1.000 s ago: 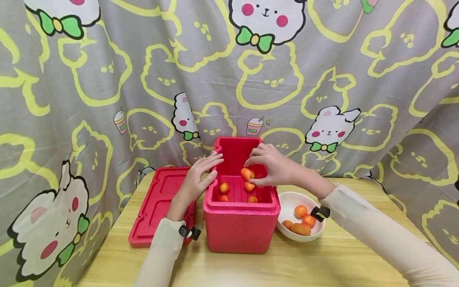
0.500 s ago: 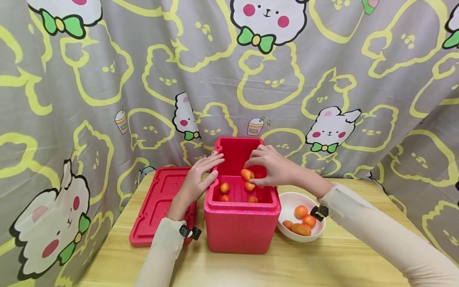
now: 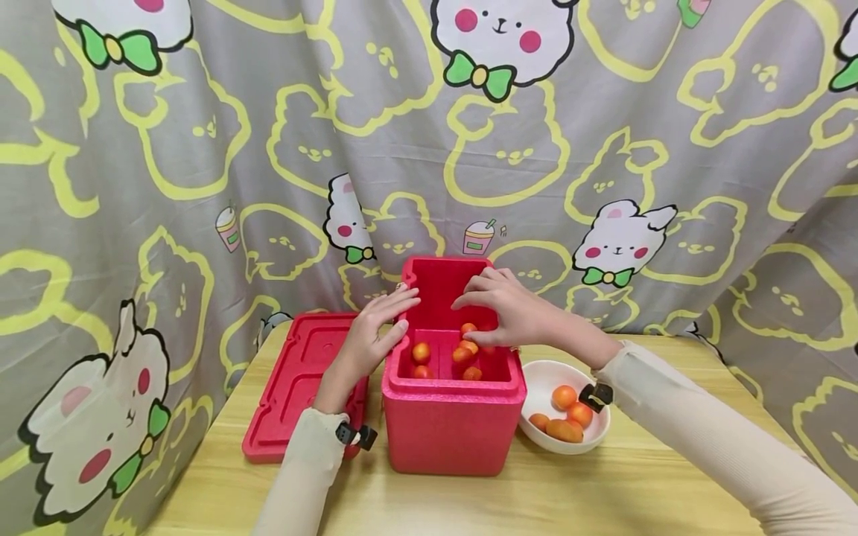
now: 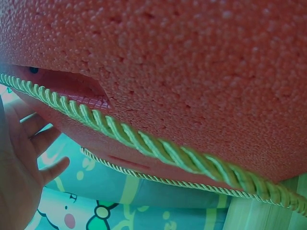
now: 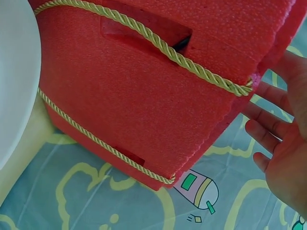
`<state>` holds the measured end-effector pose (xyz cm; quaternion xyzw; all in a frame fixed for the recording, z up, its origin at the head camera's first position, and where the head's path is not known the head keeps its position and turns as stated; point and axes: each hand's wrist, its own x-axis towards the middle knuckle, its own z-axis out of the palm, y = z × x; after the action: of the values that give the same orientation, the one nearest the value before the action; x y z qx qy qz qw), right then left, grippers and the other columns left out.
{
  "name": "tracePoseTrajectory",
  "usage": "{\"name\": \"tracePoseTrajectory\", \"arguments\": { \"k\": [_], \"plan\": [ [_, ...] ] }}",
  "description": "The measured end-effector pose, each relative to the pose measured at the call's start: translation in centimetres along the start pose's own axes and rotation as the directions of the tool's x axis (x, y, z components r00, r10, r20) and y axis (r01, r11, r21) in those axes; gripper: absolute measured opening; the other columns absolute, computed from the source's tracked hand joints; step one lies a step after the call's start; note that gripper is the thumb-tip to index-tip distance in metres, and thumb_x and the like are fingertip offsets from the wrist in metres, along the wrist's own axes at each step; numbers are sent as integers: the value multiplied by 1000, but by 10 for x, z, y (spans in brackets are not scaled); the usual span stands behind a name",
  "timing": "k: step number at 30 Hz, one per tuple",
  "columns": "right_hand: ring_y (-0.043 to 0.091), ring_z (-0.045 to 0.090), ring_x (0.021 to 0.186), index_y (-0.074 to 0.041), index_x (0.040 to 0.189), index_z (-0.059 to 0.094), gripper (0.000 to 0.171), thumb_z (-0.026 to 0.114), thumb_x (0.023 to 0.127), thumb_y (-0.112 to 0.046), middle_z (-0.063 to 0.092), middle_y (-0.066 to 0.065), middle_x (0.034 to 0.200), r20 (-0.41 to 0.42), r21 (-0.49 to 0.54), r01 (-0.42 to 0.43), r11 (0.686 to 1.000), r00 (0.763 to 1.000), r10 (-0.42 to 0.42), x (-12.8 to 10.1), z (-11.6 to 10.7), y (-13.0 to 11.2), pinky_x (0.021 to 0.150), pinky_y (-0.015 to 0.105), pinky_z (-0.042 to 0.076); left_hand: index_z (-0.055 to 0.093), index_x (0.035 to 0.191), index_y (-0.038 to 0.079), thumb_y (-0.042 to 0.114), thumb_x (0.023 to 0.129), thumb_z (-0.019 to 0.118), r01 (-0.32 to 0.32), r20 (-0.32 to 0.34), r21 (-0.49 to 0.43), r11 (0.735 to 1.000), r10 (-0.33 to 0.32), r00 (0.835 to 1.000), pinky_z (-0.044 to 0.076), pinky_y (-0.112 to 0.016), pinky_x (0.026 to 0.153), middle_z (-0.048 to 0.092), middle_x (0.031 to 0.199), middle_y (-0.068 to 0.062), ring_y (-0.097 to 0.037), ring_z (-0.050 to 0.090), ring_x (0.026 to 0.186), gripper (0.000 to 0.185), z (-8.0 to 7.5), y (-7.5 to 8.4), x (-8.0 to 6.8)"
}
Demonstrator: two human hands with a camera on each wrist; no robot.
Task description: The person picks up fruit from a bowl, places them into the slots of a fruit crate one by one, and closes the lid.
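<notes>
A red foam box (image 3: 452,435) stands with its top off, several small orange-red tomatoes (image 3: 462,353) inside it. My right hand (image 3: 516,313) is over the right rim, thumb and fingers apart with nothing between them, and the tomatoes lie below the fingertips. At the left rim my left hand (image 3: 372,331) rests with fingers extended. In the left wrist view, part of that hand (image 4: 19,167) shows beside the foam wall (image 4: 201,62). The right wrist view has the right hand (image 5: 288,143) with spread fingers at the box's edge.
A white bowl (image 3: 559,449) with several orange-red tomatoes (image 3: 564,397) stands right of the box. The red lid (image 3: 284,420) lies on the wooden table (image 3: 603,491) to the left. Twisted gold rope (image 5: 144,31) runs along the box side. A patterned curtain (image 3: 415,119) hangs behind.
The tomato that my right hand pinched has dropped among the others in the box, and the fingers have parted. My left hand has stayed at the rim.
</notes>
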<state>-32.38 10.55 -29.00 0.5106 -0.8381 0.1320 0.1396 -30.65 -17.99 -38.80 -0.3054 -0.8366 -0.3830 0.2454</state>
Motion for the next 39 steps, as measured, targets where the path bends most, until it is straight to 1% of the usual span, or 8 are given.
{"name": "tracePoseTrajectory", "arguments": {
  "k": [4, 12, 17, 20, 25, 32, 35, 39],
  "plan": [
    [19, 56, 110, -14, 116, 75, 46, 88, 74, -28, 69, 6, 116, -8, 3, 0, 1000, 1000, 0, 0, -2, 1, 94, 46, 43, 60, 143, 15, 30, 96, 59, 4, 0, -2, 1000, -4, 1000, 28, -63, 121, 54, 154, -1, -24, 41, 150, 49, 0, 0, 0],
    [19, 56, 110, -15, 115, 75, 46, 88, 74, -31, 69, 5, 116, -18, -12, 7, 1000, 1000, -7, -1, -5, 3, 93, 46, 43, 60, 143, 14, 30, 97, 60, 12, -3, -9, 1000, -12, 1000, 29, -62, 121, 53, 154, 0, -22, 41, 150, 49, 0, 0, -1],
    [19, 55, 110, -15, 115, 75, 46, 88, 75, -33, 69, 4, 115, -26, -12, -3, 1000, 1000, 3, -4, -9, 3, 94, 46, 42, 61, 142, 12, 30, 97, 58, -5, -7, -8, 1000, 5, 1000, 30, -63, 120, 54, 153, -1, -25, 42, 149, 49, 1, 0, 1],
    [18, 56, 108, -15, 115, 75, 46, 88, 75, -33, 69, 4, 116, -33, -14, -10, 1000, 999, 9, -8, -11, 4, 93, 46, 42, 61, 142, 12, 30, 97, 58, -12, -8, -7, 1000, 12, 1000, 30, -63, 120, 55, 153, -2, -26, 42, 149, 48, 1, 1, 1],
    [17, 54, 103, -15, 114, 75, 45, 88, 74, -28, 70, 4, 115, -61, -12, -26, 1000, 998, 25, -15, -14, 8, 90, 46, 40, 61, 142, 15, 29, 96, 58, -9, -5, -10, 1000, 9, 1000, 30, -62, 120, 54, 153, 0, -24, 41, 149, 49, 1, 1, 1],
    [16, 53, 103, -15, 115, 75, 47, 90, 72, -28, 70, 3, 115, -98, -1, -49, 999, 994, 49, -27, -18, 17, 92, 46, 39, 61, 142, 12, 29, 97, 58, -16, -6, -8, 1000, 16, 1000, 30, -62, 120, 55, 153, -2, -25, 42, 149, 49, 1, -1, 0],
    [16, 53, 103, -14, 115, 75, 47, 90, 72, -26, 70, 3, 112, -118, 0, -52, 999, 992, 52, -35, -18, 24, 90, 46, 38, 61, 142, 12, 29, 97, 58, -16, -5, -9, 1000, 16, 1000, 30, -62, 121, 55, 153, -2, -25, 42, 149, 49, 1, -1, 0],
    [17, 52, 101, -12, 115, 76, 46, 90, 73, -23, 69, 4, 106, -155, -7, -64, 998, 986, 62, -46, -18, 33, 87, 45, 37, 60, 143, 16, 30, 97, 58, -10, -2, -10, 1000, 10, 1000, 30, -62, 121, 54, 153, -2, -24, 42, 149, 49, 0, 0, 0]
  ]
}}
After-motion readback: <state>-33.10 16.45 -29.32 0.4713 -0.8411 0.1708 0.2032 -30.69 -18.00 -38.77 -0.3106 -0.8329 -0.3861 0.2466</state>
